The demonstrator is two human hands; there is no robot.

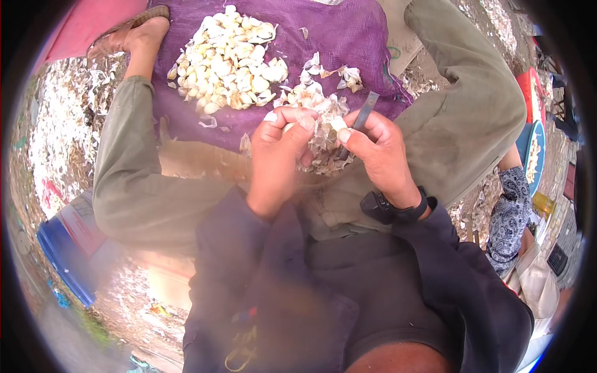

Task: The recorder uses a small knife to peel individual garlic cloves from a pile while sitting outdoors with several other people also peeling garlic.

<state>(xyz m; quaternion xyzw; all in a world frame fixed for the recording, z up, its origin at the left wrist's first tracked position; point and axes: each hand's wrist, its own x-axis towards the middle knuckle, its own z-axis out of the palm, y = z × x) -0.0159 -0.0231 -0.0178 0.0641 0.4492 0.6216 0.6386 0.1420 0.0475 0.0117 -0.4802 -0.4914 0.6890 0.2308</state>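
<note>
My left hand [284, 149] is closed around a pale garlic piece, mostly hidden by the fingers. Close beside it on the right, my right hand [380, 149] holds a small metal knife [365, 112] between its fingers, its flat end pointing up. A white flake or clove piece [338, 123] shows at the right thumb and index fingertips. Papery garlic skins [322, 102] lie beneath and beyond both hands. Farther off, a heap of peeled garlic cloves [228, 63] rests on a purple mesh sack [331, 28] spread between the legs.
Cardboard [205, 161] lies under the sack's near edge. Garlic skins litter the ground [70, 126] at left, near a blue container [65, 261]. At right are another person's patterned sleeve [510, 214], a blue basin [537, 158] with cloves and a red basin [524, 93].
</note>
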